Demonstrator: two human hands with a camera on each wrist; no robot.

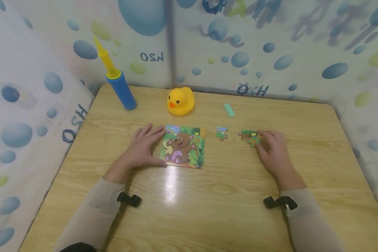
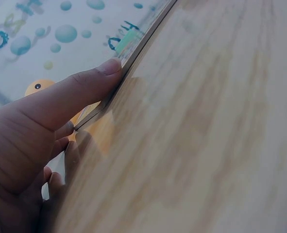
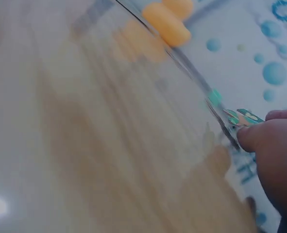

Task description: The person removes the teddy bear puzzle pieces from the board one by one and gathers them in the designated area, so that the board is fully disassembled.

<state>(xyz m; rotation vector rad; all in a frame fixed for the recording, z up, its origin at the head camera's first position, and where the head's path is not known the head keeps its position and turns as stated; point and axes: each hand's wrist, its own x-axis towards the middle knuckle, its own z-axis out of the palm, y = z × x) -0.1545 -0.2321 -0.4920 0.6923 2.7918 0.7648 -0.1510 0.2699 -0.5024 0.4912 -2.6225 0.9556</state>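
Note:
A square puzzle board (image 1: 183,146) with a brown bear picture lies flat on the table. My left hand (image 1: 145,147) is spread at its left side, fingers at the top corner and thumb at the bottom one. In the left wrist view the thumb (image 2: 92,82) touches the board's edge. My right hand (image 1: 275,150) pinches a colourful puzzle piece (image 1: 251,137) between thumb and fingers; whether it is one piece or some joined ones I cannot tell. The right wrist view shows that piece (image 3: 244,117) partly hidden by the thumb. Between the two lies a single loose puzzle piece (image 1: 222,133).
Behind the board sits a yellow rubber duck (image 1: 181,101). A blue hand pump (image 1: 122,89) with a yellow nozzle stands at the back left. Towards the back right lies a small mint-green studded strip (image 1: 229,110). Bubble-patterned sheeting (image 1: 201,45) hangs behind the wooden table (image 1: 208,210).

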